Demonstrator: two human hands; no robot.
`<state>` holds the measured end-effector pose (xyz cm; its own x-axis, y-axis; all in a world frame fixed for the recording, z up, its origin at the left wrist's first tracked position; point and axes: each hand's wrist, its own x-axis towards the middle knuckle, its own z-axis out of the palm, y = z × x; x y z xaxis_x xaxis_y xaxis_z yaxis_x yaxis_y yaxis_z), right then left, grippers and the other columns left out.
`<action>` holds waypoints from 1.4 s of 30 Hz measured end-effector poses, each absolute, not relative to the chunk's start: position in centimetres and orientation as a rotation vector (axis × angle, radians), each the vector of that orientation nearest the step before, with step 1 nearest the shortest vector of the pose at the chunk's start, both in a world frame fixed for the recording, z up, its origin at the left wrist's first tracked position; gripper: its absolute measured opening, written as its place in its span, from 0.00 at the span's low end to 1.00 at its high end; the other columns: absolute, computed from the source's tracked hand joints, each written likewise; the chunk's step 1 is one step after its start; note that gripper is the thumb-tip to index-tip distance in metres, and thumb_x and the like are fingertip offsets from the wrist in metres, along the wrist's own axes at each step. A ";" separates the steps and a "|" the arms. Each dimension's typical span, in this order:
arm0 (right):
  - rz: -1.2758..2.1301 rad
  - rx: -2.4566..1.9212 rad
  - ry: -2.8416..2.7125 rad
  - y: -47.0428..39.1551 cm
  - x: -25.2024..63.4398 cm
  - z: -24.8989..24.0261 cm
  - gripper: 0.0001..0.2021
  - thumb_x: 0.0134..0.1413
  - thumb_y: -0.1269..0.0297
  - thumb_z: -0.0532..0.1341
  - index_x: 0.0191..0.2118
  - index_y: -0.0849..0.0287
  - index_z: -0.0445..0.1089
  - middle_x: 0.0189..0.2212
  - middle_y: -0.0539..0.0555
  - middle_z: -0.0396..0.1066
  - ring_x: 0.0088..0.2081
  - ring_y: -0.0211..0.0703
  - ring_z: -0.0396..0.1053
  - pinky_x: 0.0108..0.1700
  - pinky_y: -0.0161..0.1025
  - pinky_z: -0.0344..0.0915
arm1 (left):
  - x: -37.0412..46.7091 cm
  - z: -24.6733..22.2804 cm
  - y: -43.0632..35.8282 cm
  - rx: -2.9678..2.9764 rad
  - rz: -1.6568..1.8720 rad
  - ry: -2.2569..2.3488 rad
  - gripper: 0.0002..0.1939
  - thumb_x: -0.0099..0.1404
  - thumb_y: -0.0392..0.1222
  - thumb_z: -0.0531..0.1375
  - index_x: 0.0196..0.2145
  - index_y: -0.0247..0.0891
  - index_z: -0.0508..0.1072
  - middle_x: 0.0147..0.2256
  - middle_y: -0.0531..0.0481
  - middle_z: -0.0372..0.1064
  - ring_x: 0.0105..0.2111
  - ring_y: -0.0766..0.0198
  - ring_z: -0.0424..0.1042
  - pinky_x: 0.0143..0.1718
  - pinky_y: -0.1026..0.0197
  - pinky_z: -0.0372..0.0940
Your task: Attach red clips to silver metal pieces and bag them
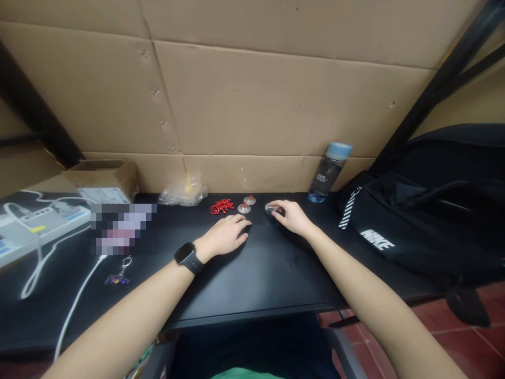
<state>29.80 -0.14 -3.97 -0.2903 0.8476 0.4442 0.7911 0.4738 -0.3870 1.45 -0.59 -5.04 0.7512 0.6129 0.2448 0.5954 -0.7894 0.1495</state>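
My right hand [290, 215] has its fingers closed around a clear suction cup [269, 209] at the table surface. The fingers hide part of this cup. My left hand [225, 235], with a dark smartwatch on its wrist, is over the black table with its fingers stretched out and nothing in them. Just beyond its fingertips sits a clear suction cup with a red piece on top [244, 208]. Another such suction cup [250, 200] stands right behind it. A small heap of red hooks [222, 206] lies to their left.
A crumpled clear plastic bag [184, 192] lies by the cardboard wall. To the right stand a blue-capped water bottle [330, 172] and a black backpack [426, 221]. On the left are a cardboard box [118, 176], a white power strip [47, 218], cables and a keychain [117, 279].
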 end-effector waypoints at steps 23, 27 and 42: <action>0.442 -0.985 -2.511 -2.1 27.5 -3.1 0.05 0.55 0.69 0.70 0.38 0.52 0.80 0.51 0.54 0.73 0.50 0.47 0.73 0.56 0.46 0.67 | -3.8 -4.1 5.6 2.993 0.653 1.392 0.13 0.69 0.38 0.56 0.44 0.44 0.80 0.43 0.44 0.71 0.46 0.52 0.67 0.48 0.50 0.62; 0.487 -0.990 -2.559 -2.3 27.8 -2.7 0.08 0.52 0.66 0.71 0.40 0.51 0.80 0.52 0.54 0.73 0.52 0.49 0.72 0.59 0.46 0.65 | -3.3 -4.3 5.6 3.012 0.648 1.350 0.12 0.71 0.40 0.56 0.43 0.44 0.81 0.42 0.44 0.70 0.46 0.52 0.67 0.47 0.50 0.60; 0.499 -1.077 -2.397 -2.6 27.2 -2.7 0.27 0.46 0.64 0.73 0.55 0.55 0.71 0.44 0.54 0.76 0.43 0.46 0.74 0.47 0.41 0.70 | -2.7 -4.3 5.2 3.058 0.612 1.292 0.12 0.72 0.41 0.56 0.41 0.42 0.80 0.40 0.43 0.72 0.45 0.51 0.67 0.45 0.50 0.60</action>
<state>27.22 -2.60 -2.67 -0.5858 0.7672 0.2612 0.5991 0.6270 -0.4979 -2.73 5.20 -4.34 0.6464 0.6418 0.4126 0.7259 -0.6839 -0.0733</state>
